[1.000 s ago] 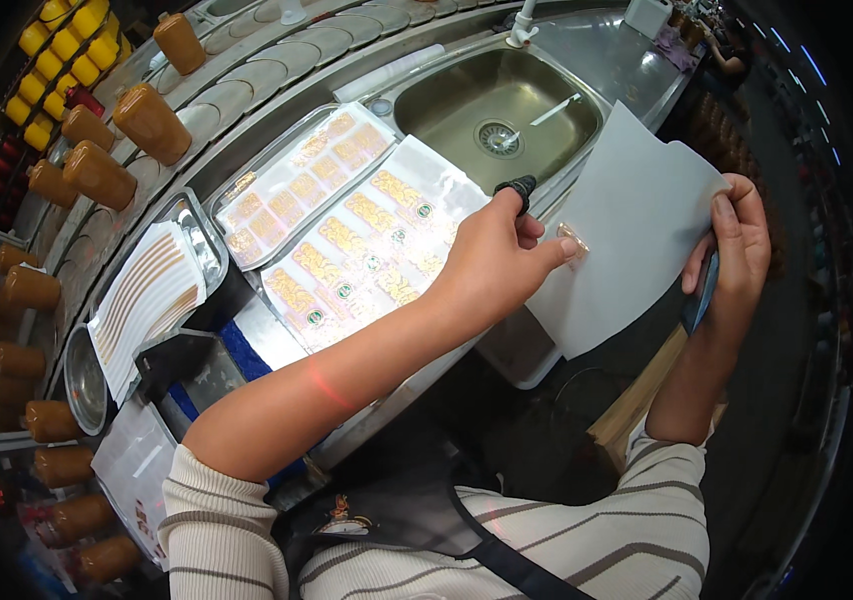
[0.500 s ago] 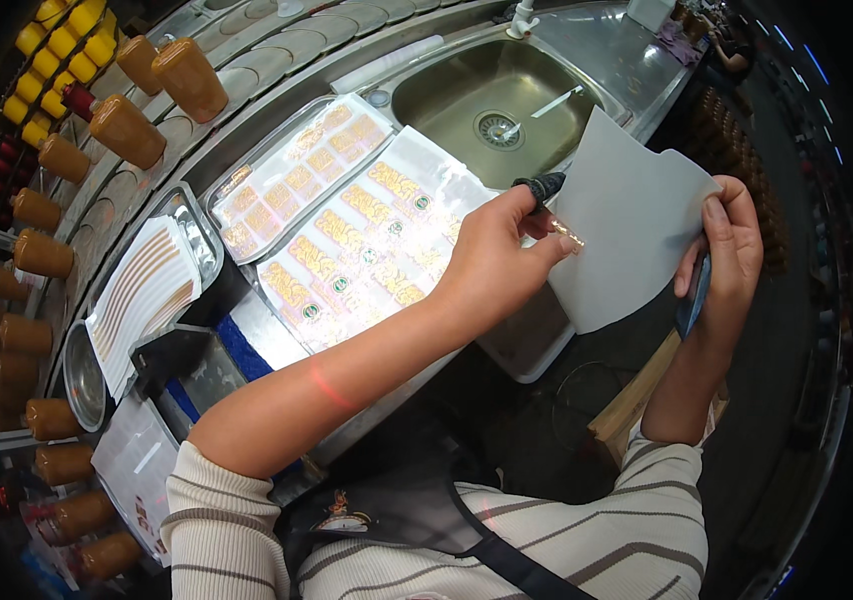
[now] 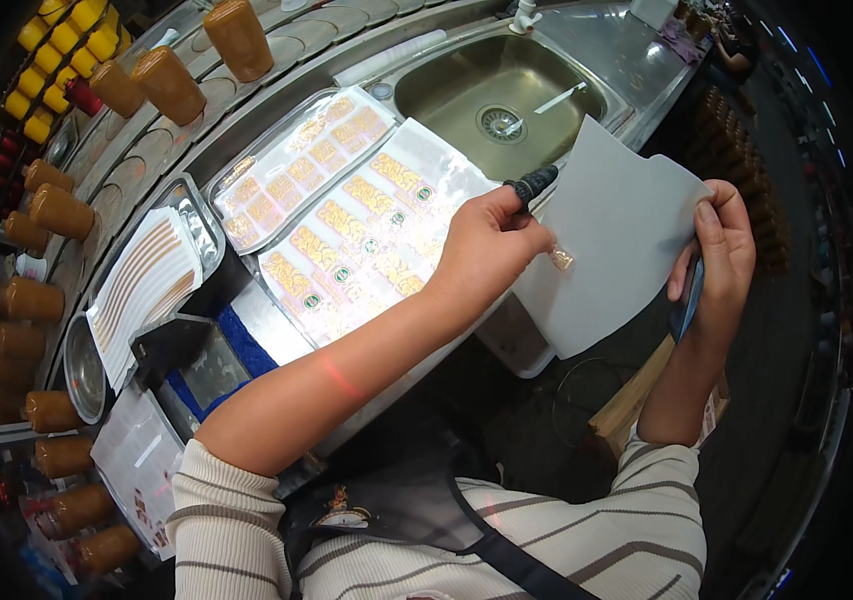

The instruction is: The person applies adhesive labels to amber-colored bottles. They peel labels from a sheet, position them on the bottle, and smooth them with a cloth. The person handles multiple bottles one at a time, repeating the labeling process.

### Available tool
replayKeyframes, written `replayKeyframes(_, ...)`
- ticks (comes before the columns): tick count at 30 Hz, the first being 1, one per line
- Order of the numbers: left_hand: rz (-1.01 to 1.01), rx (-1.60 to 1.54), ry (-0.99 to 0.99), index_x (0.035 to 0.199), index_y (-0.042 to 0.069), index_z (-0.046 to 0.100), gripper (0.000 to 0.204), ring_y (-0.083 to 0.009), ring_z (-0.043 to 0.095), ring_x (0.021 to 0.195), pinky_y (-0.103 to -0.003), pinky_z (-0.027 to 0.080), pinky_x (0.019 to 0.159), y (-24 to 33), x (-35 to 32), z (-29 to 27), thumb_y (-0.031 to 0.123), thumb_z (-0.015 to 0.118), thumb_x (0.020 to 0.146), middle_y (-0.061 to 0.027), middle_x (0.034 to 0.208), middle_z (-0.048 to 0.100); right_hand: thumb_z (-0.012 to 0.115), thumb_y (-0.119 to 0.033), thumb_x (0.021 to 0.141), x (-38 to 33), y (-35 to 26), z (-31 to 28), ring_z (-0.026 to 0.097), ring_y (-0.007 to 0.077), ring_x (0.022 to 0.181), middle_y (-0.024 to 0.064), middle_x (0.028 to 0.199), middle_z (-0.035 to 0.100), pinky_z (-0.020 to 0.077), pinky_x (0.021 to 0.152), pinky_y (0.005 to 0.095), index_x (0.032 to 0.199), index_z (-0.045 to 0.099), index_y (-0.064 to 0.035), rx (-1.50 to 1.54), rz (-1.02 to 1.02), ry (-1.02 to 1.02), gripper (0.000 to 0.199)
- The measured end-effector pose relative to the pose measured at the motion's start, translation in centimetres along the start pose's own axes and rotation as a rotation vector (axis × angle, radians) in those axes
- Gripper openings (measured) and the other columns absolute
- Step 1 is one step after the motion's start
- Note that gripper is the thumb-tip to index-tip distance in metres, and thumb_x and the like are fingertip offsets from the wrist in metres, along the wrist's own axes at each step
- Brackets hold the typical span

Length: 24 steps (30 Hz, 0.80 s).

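Observation:
My left hand (image 3: pixel 492 245) is closed, its thumb and fingers pinched at a small gold decal (image 3: pixel 562 258), which shows past the thumb against a pale sheet. A black ribbed finger cover (image 3: pixel 534 186) sits on one of its fingers. My right hand (image 3: pixel 722 235) grips the right edge of the pale sheet (image 3: pixel 622 225), holding it up and slightly curved. A flat blue tool (image 3: pixel 689 292) is tucked in the same hand, partly hidden by the fingers. Below and left of my left hand lies a sheet of gold and pink decals (image 3: pixel 347 245).
A smaller decal sheet (image 3: pixel 297 170) lies in a metal tray. Behind is a steel sink (image 3: pixel 427 95). Brown bottles (image 3: pixel 169 85) stand on the conveyor (image 3: pixel 132 175) at left. A striped brown-and-white sheet (image 3: pixel 147 285) lies beside a black stand (image 3: pixel 172 350). A wooden stool (image 3: pixel 632 400) is below.
The left hand has shifted slightly left and down, and the decal now shows flatter against the sheet. The sheet has tilted a little lower. Bottles on the conveyor have moved toward the upper right.

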<state>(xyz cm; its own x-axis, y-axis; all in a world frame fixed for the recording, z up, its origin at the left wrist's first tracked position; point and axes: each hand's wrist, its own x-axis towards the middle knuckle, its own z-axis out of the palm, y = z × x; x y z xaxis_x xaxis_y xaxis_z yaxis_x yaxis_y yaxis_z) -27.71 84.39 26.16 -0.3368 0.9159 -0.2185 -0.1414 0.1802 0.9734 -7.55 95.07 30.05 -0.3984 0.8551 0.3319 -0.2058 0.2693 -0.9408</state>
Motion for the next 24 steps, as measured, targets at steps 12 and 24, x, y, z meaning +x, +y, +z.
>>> replayKeyframes(12, -0.074, -0.079, 0.013, 0.107, -0.004, 0.066, 0.028, -0.0092, 0.058, 0.081, -0.023, 0.045, 0.078, -0.7, -0.7, -0.7, -0.001, 0.067, 0.079, -0.0011, 0.085, 0.063, 0.055, -0.019, 0.101, -0.4, 1.2, 0.0, 0.044, 0.0025, 0.042, 0.0027, 0.083, 0.061, 0.0356, 0.039, 0.0158, 0.107, 0.058, -0.0012, 0.007, 0.035, 0.134, 0.019)
replayKeyframes(24, 0.017, -0.118, 0.160, 0.079, 0.001, 0.060, 0.006, -0.0059, 0.047, 0.063, -0.024, 0.038, 0.058, -1.4, -1.9, 0.5, 0.004, 0.065, 0.078, 0.0024, 0.070, 0.055, 0.053, -0.017, 0.102, -1.4, 3.3, 0.3, 0.058, 0.0084, 0.077, 0.0055, 0.088, 0.062, 0.0468, 0.071, 0.0234, 0.108, 0.056, -0.0023, -0.328, -0.111, 0.418, 0.016)
